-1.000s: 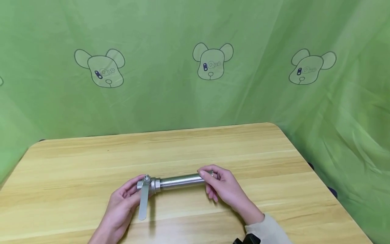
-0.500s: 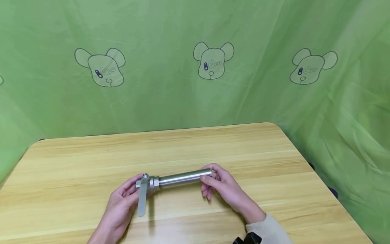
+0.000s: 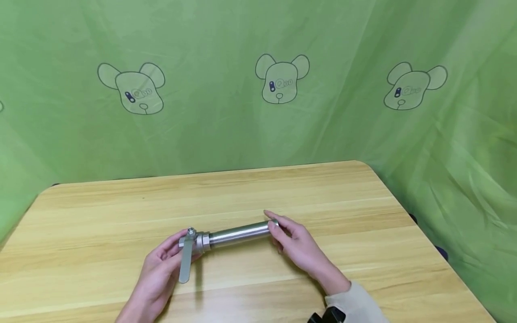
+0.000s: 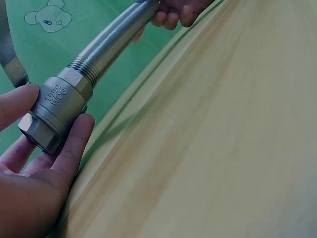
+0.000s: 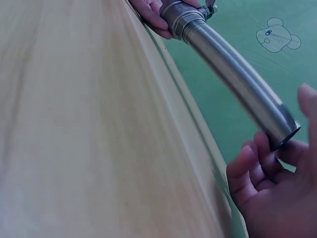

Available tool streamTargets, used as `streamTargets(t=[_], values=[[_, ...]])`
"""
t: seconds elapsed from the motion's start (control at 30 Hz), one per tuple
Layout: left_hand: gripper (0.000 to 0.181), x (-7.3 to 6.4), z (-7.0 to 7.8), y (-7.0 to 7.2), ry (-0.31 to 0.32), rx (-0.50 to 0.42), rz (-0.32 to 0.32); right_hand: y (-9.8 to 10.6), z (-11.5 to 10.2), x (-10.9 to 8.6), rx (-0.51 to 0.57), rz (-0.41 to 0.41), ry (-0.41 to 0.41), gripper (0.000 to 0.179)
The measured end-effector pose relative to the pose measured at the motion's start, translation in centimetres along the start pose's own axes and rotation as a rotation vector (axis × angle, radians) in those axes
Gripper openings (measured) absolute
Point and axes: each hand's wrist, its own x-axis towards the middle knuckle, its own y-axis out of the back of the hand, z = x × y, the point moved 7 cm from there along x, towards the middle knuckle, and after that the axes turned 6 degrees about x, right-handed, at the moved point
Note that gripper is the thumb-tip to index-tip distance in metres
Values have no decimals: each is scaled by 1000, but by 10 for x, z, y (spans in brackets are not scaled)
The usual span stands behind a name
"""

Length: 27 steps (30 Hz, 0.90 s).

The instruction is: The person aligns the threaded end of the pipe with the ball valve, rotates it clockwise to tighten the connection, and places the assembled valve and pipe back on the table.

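A silver ball valve (image 4: 58, 101), marked 1000 WOG, is gripped near its hex end by my left hand (image 3: 155, 273). Its flat lever handle (image 3: 185, 264) points toward me. From the valve a shiny metal pipe (image 3: 240, 234) slants up to the right, its threaded end (image 5: 194, 30) entering the valve. At the pipe's free end is my right hand (image 3: 300, 246), with the index finger stretched out past it. In the right wrist view, bent fingertips touch the pipe's underside near the rim, and the thumb (image 5: 308, 100) stands apart from the metal.
Beneath the hands lies a wood-grain table (image 3: 113, 215) with rounded far corners. A green cloth (image 3: 210, 134) printed with bear heads hangs behind it and along the right side. A black device (image 3: 329, 315) sits by the right sleeve (image 3: 355, 303).
The pipe's free end has tilted up and slightly away. My right hand has shifted its fingers around that end, the index now extended. The left hand keeps its grip; the lever has moved slightly left.
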Motion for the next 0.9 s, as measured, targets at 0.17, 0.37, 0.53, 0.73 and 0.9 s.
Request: streamTargets(t=[0.17,0.37,0.53,0.73,0.9], values=[[55,1,1,-2,-4,0,2,-2,-3,0,53,-45,25,54],[59,1,3,-1,2,8,12,0,-5,3,79,-42,70,38],[59,0,4,0,6,5,14,2,-4,2,58,-26,34,35],[59,0,4,-2,3,7,5,3,-3,1,53,7,-5,41],[64,-1,4,-3,7,16,2,-3,-2,0,93,-54,3,50]])
